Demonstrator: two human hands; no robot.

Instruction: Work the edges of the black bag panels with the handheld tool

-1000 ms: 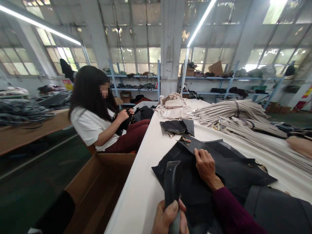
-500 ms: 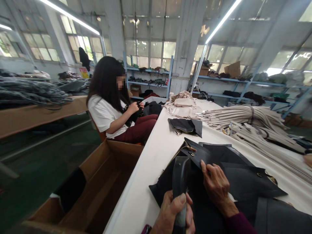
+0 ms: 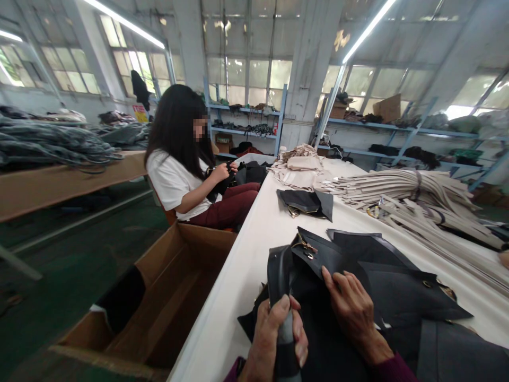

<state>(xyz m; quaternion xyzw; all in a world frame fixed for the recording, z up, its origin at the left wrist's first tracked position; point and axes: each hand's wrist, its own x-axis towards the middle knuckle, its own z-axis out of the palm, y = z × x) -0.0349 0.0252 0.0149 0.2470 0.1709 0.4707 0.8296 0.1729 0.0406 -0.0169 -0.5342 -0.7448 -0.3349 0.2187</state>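
My left hand [image 3: 274, 337] is wrapped round a black, curved, tube-like tool [image 3: 279, 276] with a grey lower part; its exact kind I cannot make out. Beneath it lies a black leather-like bag [image 3: 308, 313] with a zip and small gold metal fittings at its upper corner. My right hand [image 3: 353, 313] pinches the edge of the bag's flap between thumb and fingers, just right of the tool. More black bag pieces [image 3: 405, 292] overlap to the right of my right hand.
Farther up the white table [image 3: 246, 260] lie a small black pouch [image 3: 306, 203] and bundles of beige strips [image 3: 401, 185]. A co-worker in a white shirt [image 3: 170, 183] sits at the left edge, handling dark material. An open cardboard box [image 3: 159, 297] stands on the floor beside the table.
My left hand and the tool have moved a little left and up, off the bag's zipped corner. The right hand keeps its pinch on the flap, slightly shifted.
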